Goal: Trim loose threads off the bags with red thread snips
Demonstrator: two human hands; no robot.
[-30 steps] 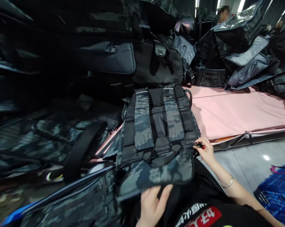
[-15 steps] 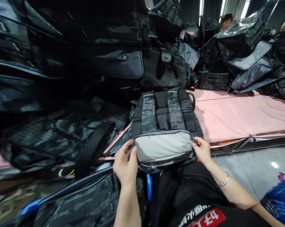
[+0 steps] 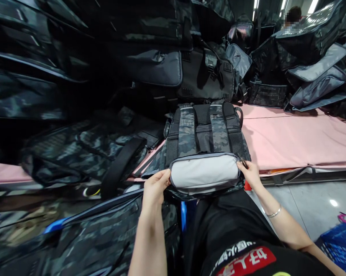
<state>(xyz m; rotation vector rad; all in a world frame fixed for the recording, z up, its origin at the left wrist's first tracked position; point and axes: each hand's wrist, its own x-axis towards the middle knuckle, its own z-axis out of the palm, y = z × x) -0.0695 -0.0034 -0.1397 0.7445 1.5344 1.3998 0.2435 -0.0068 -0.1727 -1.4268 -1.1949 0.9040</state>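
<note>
A dark camouflage backpack (image 3: 203,132) lies in front of me, its two shoulder straps facing up. At its near end, a light grey fabric panel (image 3: 204,172) with dark edging is turned towards me. My left hand (image 3: 157,184) pinches the panel's left edge between thumb and fingers. At the opposite edge my right hand (image 3: 249,172) is closed on the fabric. A small dark pointed tool, apparently thread snips (image 3: 243,161), sticks out of that same hand. The backpack's underside is hidden.
Dark bags (image 3: 150,69) are piled high behind and to the left. Another camouflage bag (image 3: 83,153) lies left of the backpack. Pink cloth (image 3: 290,138) covers the bench. A blue crate (image 3: 339,241) stands on the floor at right. A person (image 3: 292,21) is in the background.
My left hand has turned and closed more tightly on the panel's left edge. The grey panel looks pulled flatter, and the dark tool shows more clearly in my right hand. The view has shifted slightly.
</note>
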